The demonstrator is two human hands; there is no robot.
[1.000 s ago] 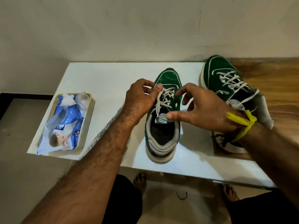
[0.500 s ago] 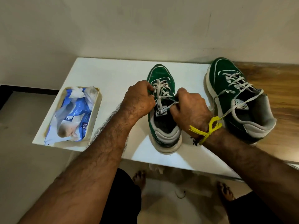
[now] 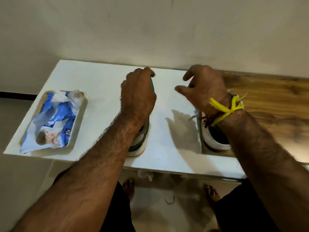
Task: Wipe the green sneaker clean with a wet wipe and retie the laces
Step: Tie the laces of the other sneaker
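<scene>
Two green sneakers stand on the white table (image 3: 100, 81). My left hand (image 3: 138, 97) lies over the left sneaker (image 3: 140, 144) and curls round its upper. Only that shoe's white heel and a green strip by my fingers show. My right hand (image 3: 204, 87) hovers over the right sneaker (image 3: 215, 141) with fingers spread and loosely bent, holding nothing that I can see. A loose lace end (image 3: 194, 117) sticks out beside that shoe. The laces of both shoes are hidden and the frame is blurred.
A cream tray (image 3: 80, 118) at the table's left holds a blue wet wipe pack (image 3: 53, 121) and crumpled white wipes. A wooden surface (image 3: 267, 101) adjoins the table on the right. The wall stands close behind. Bare feet show on the floor below the front edge.
Both hands have let go of the left sneaker's laces. My left hand moved forward over that shoe, and my right hand swung right over the other sneaker.
</scene>
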